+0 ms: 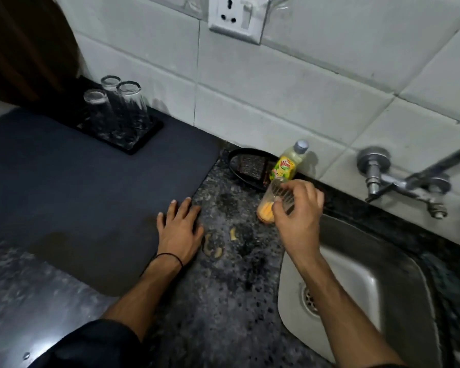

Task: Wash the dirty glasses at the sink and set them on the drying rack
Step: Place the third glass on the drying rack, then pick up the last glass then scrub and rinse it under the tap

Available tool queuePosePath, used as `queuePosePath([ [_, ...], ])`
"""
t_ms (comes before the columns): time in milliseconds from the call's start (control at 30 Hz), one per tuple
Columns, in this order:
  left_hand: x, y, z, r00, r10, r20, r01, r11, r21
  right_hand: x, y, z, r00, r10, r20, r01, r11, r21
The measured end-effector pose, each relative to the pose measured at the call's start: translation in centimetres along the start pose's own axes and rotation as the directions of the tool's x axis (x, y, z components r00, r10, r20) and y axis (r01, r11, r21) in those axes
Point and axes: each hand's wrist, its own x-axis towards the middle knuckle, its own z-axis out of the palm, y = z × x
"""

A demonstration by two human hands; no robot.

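Three clear glasses (117,110) stand inverted on one black rack tray (146,140) at ten o'clock, and one dirty glass (272,201) with orange residue sits on the granite counter (223,288) at the sink's (356,274) rim, centre frame. The right hand (298,211) is closed round this glass from above; the left hand (179,229) lies flat, fingers spread, on one dark mat (77,195) at nine o'clock. One detergent bottle (288,162) stands at one o'clock of the glass beside one oval dish (239,158) holding what appears to be one scrub pad (251,166).
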Motion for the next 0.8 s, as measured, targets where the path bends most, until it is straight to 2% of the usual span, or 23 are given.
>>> queuePosePath([
  [67,-0.2,0.1,0.3,1.0,-0.002,0.031,0.0,0.999,0.049,-0.1,1.5,0.3,0.978,0.057,0.199,-0.03,0.99,-0.136],
  [100,-0.4,0.1,0.4,0.999,-0.004,0.043,0.001,0.998,0.063,-0.1,2.1,0.4,0.965,0.042,0.26,0.001,0.987,-0.161],
  [167,-0.6,0.1,0.5,0.997,-0.01,0.071,0.004,0.997,0.077,0.0,2.8,0.3,0.954,-0.044,0.295,0.103,0.976,-0.19],
  [233,-0.5,0.1,0.2,0.994,-0.021,0.109,0.011,0.996,0.091,0.5,2.7,0.1,0.945,-0.066,0.322,0.143,0.964,-0.223],
  [333,0.0,0.6,-0.7,0.981,-0.049,0.189,0.022,0.99,0.14,1.0,2.0,-0.2,0.925,0.006,0.38,0.073,0.978,-0.194],
  [467,0.6,1.9,-1.9,0.978,-0.064,0.197,0.044,0.993,0.107,0.9,2.1,-1.0,0.907,0.1,0.409,-0.077,0.994,-0.074],
  [667,-0.9,6.8,-1.7,0.995,-0.002,0.099,0.016,0.99,-0.14,-1.5,4.4,-5.3,0.913,0.085,0.4,-0.099,0.995,0.015],
  [800,-1.6,12.0,-0.7,0.989,0.124,0.086,-0.106,0.975,-0.194,-3.2,7.2,-9.9,0.945,0.07,0.319,-0.074,0.997,-0.002],
])
